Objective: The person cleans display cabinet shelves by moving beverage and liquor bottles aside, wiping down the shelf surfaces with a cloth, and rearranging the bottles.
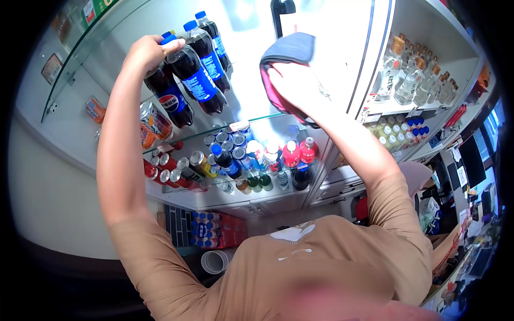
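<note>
On the upper glass shelf stand several dark cola bottles with blue caps and blue labels. My left hand [147,53] is closed around the cap of a front cola bottle [170,99], beside another cola bottle [201,77]. A grey and dark pink cloth [289,48] is in my right hand [289,80], against the bright shelf area right of the bottles. The cloth hides part of my right fingers. Behind the cloth stands a dark bottle with a white label [284,18].
Below the glass edge [257,120] are cans [198,160] and red-capped bottles [292,153]. Clear bottles [393,69] stand on the right shelves. Orange cans [155,120] sit at left. On the floor are a bottle pack [206,229] and a white bin [214,262].
</note>
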{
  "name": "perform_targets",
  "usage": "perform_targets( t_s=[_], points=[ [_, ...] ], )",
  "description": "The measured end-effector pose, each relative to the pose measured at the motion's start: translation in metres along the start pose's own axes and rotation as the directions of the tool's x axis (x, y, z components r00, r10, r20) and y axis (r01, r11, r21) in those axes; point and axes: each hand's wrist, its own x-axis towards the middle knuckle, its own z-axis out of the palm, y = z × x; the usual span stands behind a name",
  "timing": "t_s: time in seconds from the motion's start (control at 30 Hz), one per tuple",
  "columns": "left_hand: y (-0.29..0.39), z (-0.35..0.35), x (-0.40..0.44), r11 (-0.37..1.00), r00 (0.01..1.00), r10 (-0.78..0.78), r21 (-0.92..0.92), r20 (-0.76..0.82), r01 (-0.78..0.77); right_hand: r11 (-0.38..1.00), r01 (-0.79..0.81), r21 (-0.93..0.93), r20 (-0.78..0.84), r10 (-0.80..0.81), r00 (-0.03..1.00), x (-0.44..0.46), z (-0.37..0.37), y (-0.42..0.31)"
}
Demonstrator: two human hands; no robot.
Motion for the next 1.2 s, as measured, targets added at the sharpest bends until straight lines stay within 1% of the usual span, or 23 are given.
perform_targets(
  t_s=[0.03,0.07,0.13,0.17,0.23,0.27,0.37,0.4,0.47,0.53,0.57,0.6,0.67,0.73,0.83,0.97,1.07,1.17,1.2],
  points=[
    [-0.006,0.002,0.003,1.000,1.000,0.005,0.004,-0.015,-0.005,0.971,0.199,-0.134,-0.099,-0.213,0.972,0.017,0.023,0.007],
    [-0.010,0.003,0.005,1.000,0.999,0.013,0.008,-0.034,-0.012,0.885,0.369,-0.284,-0.168,-0.425,0.890,0.032,0.053,0.016],
    [-0.013,0.004,0.003,0.998,0.998,0.005,0.060,-0.069,-0.001,0.975,0.211,-0.064,-0.129,-0.217,0.967,0.060,0.089,0.015],
    [-0.012,0.002,0.001,0.999,1.000,-0.010,0.043,-0.027,0.011,0.989,0.137,-0.051,-0.015,-0.137,0.990,0.073,0.095,0.010],
    [-0.017,0.003,0.002,0.998,0.999,-0.019,0.058,-0.051,0.022,0.976,0.135,-0.172,0.090,-0.120,0.989,0.098,0.109,-0.004],
    [-0.018,0.004,0.000,0.998,0.998,-0.019,0.054,-0.052,0.022,0.971,0.155,-0.185,0.216,-0.114,0.970,0.101,0.105,-0.014],
    [-0.013,-0.001,-0.008,0.997,0.997,-0.015,0.078,-0.070,0.020,0.979,0.110,-0.170,0.404,-0.032,0.914,0.127,0.146,0.002],
    [-0.012,0.000,-0.010,0.996,0.998,-0.015,0.087,-0.069,0.021,0.982,0.094,-0.165,0.469,-0.005,0.883,0.134,0.151,0.005],
    [-0.018,0.004,-0.004,1.000,0.997,-0.013,0.027,-0.079,0.015,0.978,0.084,-0.193,0.568,0.041,0.822,0.139,0.143,0.009],
    [-0.022,0.008,0.000,0.998,0.993,0.031,0.051,-0.114,-0.025,0.962,0.111,-0.250,0.522,0.037,0.852,0.140,0.153,0.021],
    [-0.021,0.008,0.000,0.999,0.993,0.022,0.040,-0.117,-0.017,0.941,0.097,-0.323,0.504,0.085,0.860,0.140,0.152,0.027],
    [-0.024,0.010,0.003,0.999,0.993,0.046,0.013,-0.112,-0.044,0.930,0.056,-0.364,0.508,0.148,0.849,0.138,0.149,0.035],
    [-0.023,0.009,0.001,0.999,0.994,0.040,0.016,-0.100,-0.039,0.939,0.007,-0.345,0.620,0.222,0.753,0.136,0.132,0.043],
    [-0.023,0.008,0.000,0.999,0.994,0.042,0.034,-0.105,-0.039,0.942,-0.040,-0.334,0.611,0.249,0.751,0.129,0.123,0.048],
    [-0.025,0.006,0.003,0.997,0.994,0.045,0.064,-0.102,-0.038,0.922,0.037,-0.384,0.618,0.227,0.753,0.125,0.116,0.048],
    [-0.024,0.006,0.001,0.997,0.995,0.054,0.056,-0.083,-0.049,0.915,0.056,-0.399,0.621,0.225,0.751,0.115,0.101,0.037],
    [-0.019,0.006,-0.002,0.994,0.991,0.076,0.086,-0.108,-0.067,0.915,0.055,-0.399,0.620,0.225,0.752,0.108,0.096,0.036],
    [-0.010,0.001,-0.002,0.989,0.998,0.067,0.133,-0.019,-0.064,0.905,0.075,-0.419,0.619,0.224,0.753,0.102,0.087,0.033],
    [-0.008,0.003,-0.001,0.988,0.997,0.069,0.142,-0.043,-0.062,0.901,0.082,-0.427,0.619,0.224,0.753,0.099,0.084,0.032]
  ],
)
